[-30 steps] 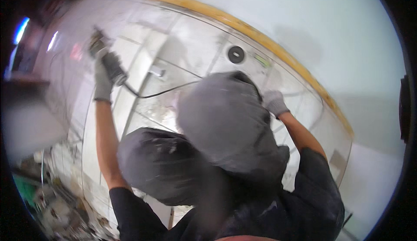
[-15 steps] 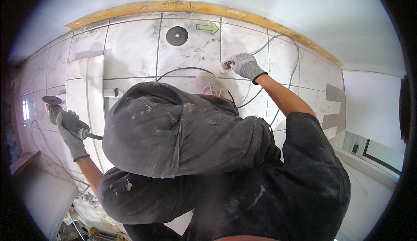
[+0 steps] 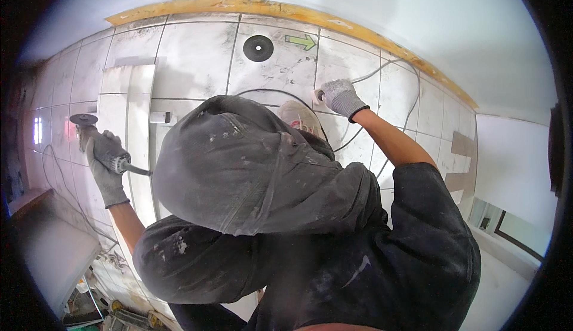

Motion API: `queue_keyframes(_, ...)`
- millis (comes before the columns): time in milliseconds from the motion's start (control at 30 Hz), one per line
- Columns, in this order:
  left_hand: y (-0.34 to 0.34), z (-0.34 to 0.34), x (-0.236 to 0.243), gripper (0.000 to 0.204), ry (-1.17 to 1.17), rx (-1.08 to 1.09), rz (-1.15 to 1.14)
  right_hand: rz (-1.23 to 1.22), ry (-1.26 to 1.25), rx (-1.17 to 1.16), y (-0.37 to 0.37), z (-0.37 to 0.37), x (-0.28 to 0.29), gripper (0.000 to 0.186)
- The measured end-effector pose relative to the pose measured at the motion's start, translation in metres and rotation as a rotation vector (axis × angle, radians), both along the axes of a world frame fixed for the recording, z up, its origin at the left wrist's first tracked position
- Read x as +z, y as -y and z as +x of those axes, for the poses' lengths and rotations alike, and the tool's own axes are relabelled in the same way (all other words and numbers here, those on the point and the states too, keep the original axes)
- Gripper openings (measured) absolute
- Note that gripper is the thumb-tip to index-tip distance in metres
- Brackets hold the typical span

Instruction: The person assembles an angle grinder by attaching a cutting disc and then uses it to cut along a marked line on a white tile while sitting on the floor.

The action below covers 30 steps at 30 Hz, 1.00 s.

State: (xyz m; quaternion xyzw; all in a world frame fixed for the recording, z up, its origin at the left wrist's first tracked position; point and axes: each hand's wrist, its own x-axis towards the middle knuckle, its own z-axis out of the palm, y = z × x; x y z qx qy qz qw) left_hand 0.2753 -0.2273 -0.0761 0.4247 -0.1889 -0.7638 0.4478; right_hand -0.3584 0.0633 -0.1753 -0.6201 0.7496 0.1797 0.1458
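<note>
My left hand, in a grey work glove, grips an angle grinder at the left. A thin dark disc is fitted on the grinder's head, and a cord leaves its rear end. In front of my shoe, my gloved right hand is closed around a dark plug at a pale socket on the floor. The fingers cover most of the plug, so how deep it sits cannot be made out.
A loose black disc and a green arrow marker lie on the white floor tiles. Long white tile strips lie beside the grinder. A grey cable loops at the right. A yellowish strip edges the wall.
The view has shifted slightly, so the floor things appear farther right. My right hand has closed in over the plug and socket. The grinder stays in my left hand, turned slightly.
</note>
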Motion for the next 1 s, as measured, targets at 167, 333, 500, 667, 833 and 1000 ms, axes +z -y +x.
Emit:
queue_keyframes(167,-0.012,-0.02,0.008,0.037,0.256,-0.051,-0.12,-0.135,-0.072,0.239,-0.006,-0.001,-0.02,0.032)
queue_keyframes(333,-0.014,-0.039,0.013,0.036,0.321,0.079,-0.134,-0.155,-0.005,0.274,-0.011,-0.005,-0.031,0.028)
queue_keyframes(500,-0.02,-0.06,0.022,0.031,0.358,0.175,-0.065,-0.174,0.069,0.162,-0.019,-0.004,-0.022,0.027)
queue_keyframes(667,-0.035,-0.078,0.024,0.034,0.439,0.151,-0.198,0.097,-0.023,0.088,0.006,0.012,0.051,0.038)
queue_keyframes(833,-0.037,-0.113,0.03,0.036,0.373,0.239,-0.29,-0.085,1.063,0.194,0.127,0.132,0.157,0.061)
queue_keyframes(1000,-0.023,-0.137,0.064,0.049,0.285,0.227,-0.375,0.005,1.113,0.284,0.239,0.304,0.187,0.076)
